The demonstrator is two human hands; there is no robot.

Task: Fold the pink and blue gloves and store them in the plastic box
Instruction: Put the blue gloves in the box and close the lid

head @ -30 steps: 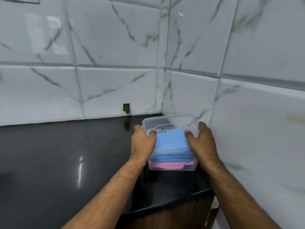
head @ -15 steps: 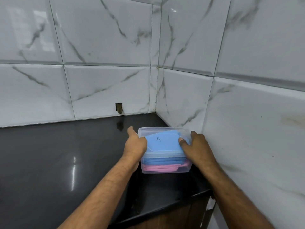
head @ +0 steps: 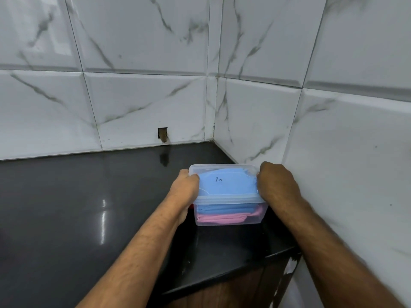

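Observation:
A clear plastic box [head: 229,200] with its lid on stands on the black counter [head: 89,207], close to the right wall. Folded blue gloves [head: 226,185] fill its upper part, and folded pink gloves [head: 222,218] lie underneath them. My left hand [head: 185,191] grips the box's left side, thumb on the lid. On the right side my right hand [head: 278,184] clasps the lid edge, with its fingers curled over the rim.
White marble-look tiled walls [head: 333,152] meet in a corner behind and to the right of the box. A small square hole [head: 162,134] sits low in the back wall. The counter's front edge [head: 222,276] runs just below the box, above a wooden cabinet.
The box has come down from a tilted hold to rest flat on the counter. Both hands have shifted from the box's top to its sides.

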